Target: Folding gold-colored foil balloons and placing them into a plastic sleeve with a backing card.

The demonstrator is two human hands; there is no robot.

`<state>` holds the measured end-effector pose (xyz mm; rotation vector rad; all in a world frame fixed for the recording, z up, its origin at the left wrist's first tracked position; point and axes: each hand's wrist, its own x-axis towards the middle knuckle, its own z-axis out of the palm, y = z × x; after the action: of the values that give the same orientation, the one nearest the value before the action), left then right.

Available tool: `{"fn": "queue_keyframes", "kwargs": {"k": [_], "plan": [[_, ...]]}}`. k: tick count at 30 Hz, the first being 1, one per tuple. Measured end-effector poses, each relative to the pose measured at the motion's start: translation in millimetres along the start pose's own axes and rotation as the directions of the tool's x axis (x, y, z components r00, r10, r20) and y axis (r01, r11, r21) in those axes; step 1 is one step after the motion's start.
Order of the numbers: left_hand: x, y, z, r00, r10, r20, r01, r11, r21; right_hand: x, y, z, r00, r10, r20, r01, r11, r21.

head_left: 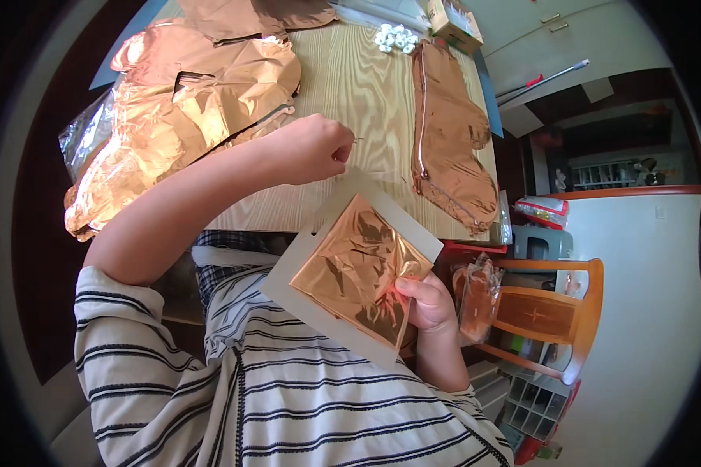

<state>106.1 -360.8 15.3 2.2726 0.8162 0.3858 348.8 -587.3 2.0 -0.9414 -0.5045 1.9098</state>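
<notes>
My right hand (pixel 428 302) grips the lower right edge of a pale grey card (pixel 288 284), thumb on top. Against the card lies a folded, creased copper-coloured foil balloon (pixel 358 268), pinned under that thumb. My left hand (pixel 315 148) is closed above the table, just beyond the card's far corner. A thin sliver shows past its fingers, too small to name. To the left is a pile of flat copper foil balloons (pixel 202 101). Another long stack of folded foil balloons (pixel 448 128) lies along the table's right side.
Small white rolls (pixel 395 38) sit in a heap at the back of the wooden table (pixel 350 78), near a cardboard box (pixel 454 25) and clear plastic sheets (pixel 382 14). At my right stands a wooden chair (pixel 588 311), a plastic-wrapped packet (pixel 479 300) beside it.
</notes>
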Motion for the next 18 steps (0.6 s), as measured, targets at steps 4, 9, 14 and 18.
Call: {"fn": "queue_keyframes", "kwargs": {"k": [4, 9, 14, 18], "plan": [[-2, 3, 0, 1.0, -0.024, -0.011, 0.024, 1.0, -0.002, 4, 6, 3, 1.0, 0.027, -0.011, -0.027, 0.999, -0.026], [-6, 5, 6, 0.998, -0.053, -0.025, 0.053, 0.999, -0.008, 3, 16, -1, 0.999, 0.026, -0.031, -0.026, 1.0, 0.003], [-13, 8, 9, 0.998, -0.059, 0.013, 0.059, 0.998, -0.035, 5, 26, -4, 0.954, -0.146, -0.261, 0.113, 0.984, -0.135], [-12, 10, 5, 0.993, -0.105, 0.06, 0.106, 0.994, -0.028, 9, 41, 8, 0.918, -0.238, -0.317, 0.18, 0.963, -0.203]]}}
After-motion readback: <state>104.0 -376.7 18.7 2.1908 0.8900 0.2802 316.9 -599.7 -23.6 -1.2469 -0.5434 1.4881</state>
